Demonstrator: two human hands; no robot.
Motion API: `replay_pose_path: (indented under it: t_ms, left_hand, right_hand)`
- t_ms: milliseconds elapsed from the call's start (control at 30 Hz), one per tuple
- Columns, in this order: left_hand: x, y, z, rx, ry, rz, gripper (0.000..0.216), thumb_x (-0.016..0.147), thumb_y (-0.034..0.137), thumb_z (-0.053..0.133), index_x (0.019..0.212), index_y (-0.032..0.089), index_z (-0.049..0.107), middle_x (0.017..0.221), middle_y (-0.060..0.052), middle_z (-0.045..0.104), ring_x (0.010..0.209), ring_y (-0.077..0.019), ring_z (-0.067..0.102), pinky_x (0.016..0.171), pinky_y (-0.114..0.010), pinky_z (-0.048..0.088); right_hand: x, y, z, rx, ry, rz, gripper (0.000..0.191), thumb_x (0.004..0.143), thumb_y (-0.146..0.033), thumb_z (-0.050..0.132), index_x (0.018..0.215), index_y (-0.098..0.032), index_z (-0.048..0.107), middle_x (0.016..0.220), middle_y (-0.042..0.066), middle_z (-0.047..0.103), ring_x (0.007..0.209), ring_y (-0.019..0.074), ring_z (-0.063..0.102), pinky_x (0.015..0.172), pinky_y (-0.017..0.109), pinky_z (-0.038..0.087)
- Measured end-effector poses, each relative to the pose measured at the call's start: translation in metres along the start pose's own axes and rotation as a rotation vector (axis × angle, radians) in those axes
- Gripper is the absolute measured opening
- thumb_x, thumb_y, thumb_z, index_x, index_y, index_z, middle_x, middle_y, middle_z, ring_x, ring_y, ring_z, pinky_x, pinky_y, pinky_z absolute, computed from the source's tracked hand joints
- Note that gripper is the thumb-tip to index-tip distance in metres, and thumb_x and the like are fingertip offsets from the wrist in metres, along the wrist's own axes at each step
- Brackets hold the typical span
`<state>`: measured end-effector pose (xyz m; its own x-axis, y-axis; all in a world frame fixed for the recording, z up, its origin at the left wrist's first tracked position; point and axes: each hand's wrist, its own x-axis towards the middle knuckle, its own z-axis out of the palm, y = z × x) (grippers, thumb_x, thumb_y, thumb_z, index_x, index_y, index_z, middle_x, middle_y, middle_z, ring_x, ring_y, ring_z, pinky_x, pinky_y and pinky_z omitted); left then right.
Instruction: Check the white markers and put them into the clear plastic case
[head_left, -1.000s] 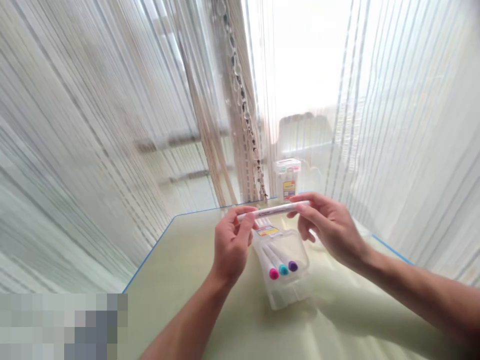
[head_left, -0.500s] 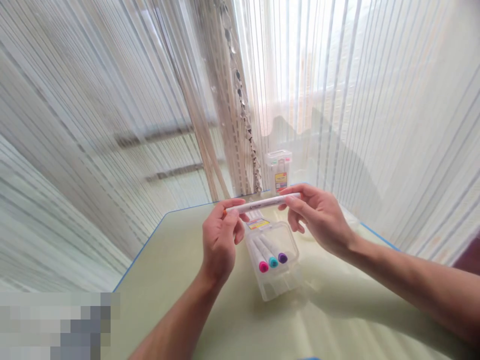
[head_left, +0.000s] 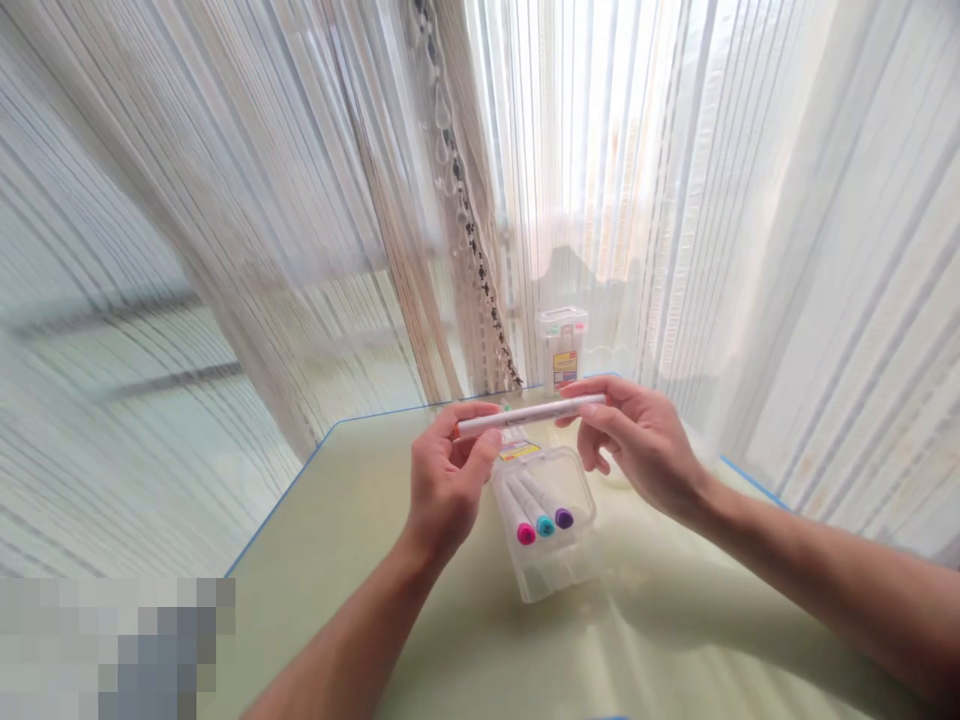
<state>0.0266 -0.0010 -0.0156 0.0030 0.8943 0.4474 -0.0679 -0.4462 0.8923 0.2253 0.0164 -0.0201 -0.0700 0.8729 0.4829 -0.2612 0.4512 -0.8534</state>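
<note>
A white marker (head_left: 532, 412) with orange at its ends is held level in front of me, between both hands. My left hand (head_left: 454, 470) grips its left end with thumb and fingers. At the other end, my right hand (head_left: 634, 425) pinches it, the lower fingers curled beneath. Below the marker lies a clear plastic case (head_left: 555, 580), open on the table, with a yellow label near its far end. Inside it are a pink-capped marker (head_left: 526, 533), a teal-capped marker (head_left: 545, 525) and a purple-capped marker (head_left: 564, 517).
A second clear case (head_left: 564, 350) with a yellow label stands upright at the table's far edge. The pale green table (head_left: 337, 540) has a blue rim. Behind it hang string curtains (head_left: 300, 200) with a strand of beads (head_left: 472, 235).
The left hand's thumb and fingers have shifted a little on the marker, showing more of its barrel. Both hands stay on it. The view has turned slightly; the cases have not moved.
</note>
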Motion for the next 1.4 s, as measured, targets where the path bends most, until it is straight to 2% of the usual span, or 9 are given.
replay_pose_path:
  t_ms: [200, 367, 667, 767, 867, 933, 1167, 1400]
  left_hand:
    - [0.0016, -0.0002, -0.0004, -0.061, 0.008, -0.021, 0.027, 0.083, 0.030, 0.070, 0.103, 0.014, 0.066, 0.064, 0.002, 0.060, 0.044, -0.0046, 0.037, 0.042, -0.017, 0.028]
    - [0.0018, -0.0010, -0.0018, -0.023, 0.026, -0.028, 0.025, 0.081, 0.031, 0.073, 0.097, 0.014, 0.066, 0.061, 0.003, 0.060, 0.044, -0.0041, 0.038, 0.042, -0.017, 0.027]
    - [0.0010, 0.0001, 0.0020, -0.085, -0.002, -0.034, 0.020, 0.083, 0.030, 0.072, 0.091, 0.015, 0.062, 0.061, 0.003, 0.059, 0.043, -0.0032, 0.033, 0.042, -0.016, 0.024]
    - [0.0012, -0.0009, 0.0025, -0.088, -0.016, -0.042, 0.020, 0.084, 0.033, 0.069, 0.086, 0.016, 0.059, 0.057, 0.005, 0.053, 0.043, -0.0032, 0.030, 0.041, -0.016, 0.023]
    - [0.0016, -0.0011, 0.0029, -0.064, -0.015, -0.062, 0.025, 0.085, 0.038, 0.069, 0.082, 0.017, 0.056, 0.051, 0.009, 0.041, 0.043, -0.0039, 0.028, 0.041, -0.015, 0.023]
    - [0.0020, -0.0009, 0.0029, -0.041, -0.016, -0.071, 0.026, 0.085, 0.040, 0.069, 0.084, 0.018, 0.055, 0.051, 0.010, 0.036, 0.044, -0.0046, 0.029, 0.041, -0.015, 0.024]
    - [0.0044, -0.0015, 0.0010, -0.061, -0.059, -0.102, 0.023, 0.090, 0.039, 0.062, 0.093, 0.018, 0.055, 0.052, 0.011, 0.034, 0.046, -0.0054, 0.025, 0.042, -0.015, 0.023]
    - [0.0045, -0.0004, -0.0015, -0.140, -0.070, -0.125, 0.021, 0.085, 0.032, 0.063, 0.096, 0.016, 0.059, 0.058, 0.008, 0.041, 0.047, -0.0047, 0.026, 0.043, -0.015, 0.022]
  right_hand:
    - [0.0004, 0.0019, -0.0001, -0.040, 0.001, 0.004, 0.025, 0.082, -0.034, 0.075, 0.096, -0.015, 0.067, 0.071, 0.004, 0.072, 0.037, 0.0099, 0.055, 0.032, 0.021, 0.036]
    - [0.0006, 0.0004, 0.0016, -0.043, -0.006, 0.014, 0.029, 0.079, -0.037, 0.080, 0.093, -0.015, 0.067, 0.068, 0.004, 0.073, 0.035, 0.0088, 0.054, 0.031, 0.020, 0.036]
    - [-0.0017, 0.0031, -0.0005, 0.015, -0.031, 0.040, 0.023, 0.081, -0.034, 0.079, 0.089, -0.015, 0.068, 0.068, 0.003, 0.072, 0.038, 0.0083, 0.055, 0.033, 0.019, 0.036]
    - [-0.0021, 0.0032, 0.0001, 0.044, -0.045, 0.054, 0.022, 0.081, -0.033, 0.080, 0.084, -0.015, 0.068, 0.064, 0.001, 0.070, 0.038, 0.0076, 0.055, 0.034, 0.017, 0.037]
    - [-0.0014, 0.0033, 0.0009, 0.059, -0.053, 0.069, 0.024, 0.081, -0.034, 0.081, 0.079, -0.015, 0.066, 0.061, 0.000, 0.068, 0.037, 0.0073, 0.054, 0.033, 0.017, 0.036]
    - [-0.0008, 0.0038, 0.0010, 0.062, -0.054, 0.078, 0.023, 0.083, -0.035, 0.079, 0.080, -0.015, 0.066, 0.062, 0.001, 0.069, 0.037, 0.0073, 0.054, 0.033, 0.017, 0.036]
    - [-0.0006, 0.0056, -0.0008, 0.086, -0.032, 0.097, 0.022, 0.086, -0.034, 0.075, 0.096, -0.015, 0.069, 0.071, 0.005, 0.074, 0.038, 0.0090, 0.057, 0.032, 0.018, 0.037]
    - [0.0010, 0.0044, -0.0018, 0.095, -0.029, 0.087, 0.022, 0.082, -0.032, 0.077, 0.093, -0.015, 0.069, 0.072, 0.006, 0.075, 0.036, 0.0087, 0.056, 0.032, 0.018, 0.036]
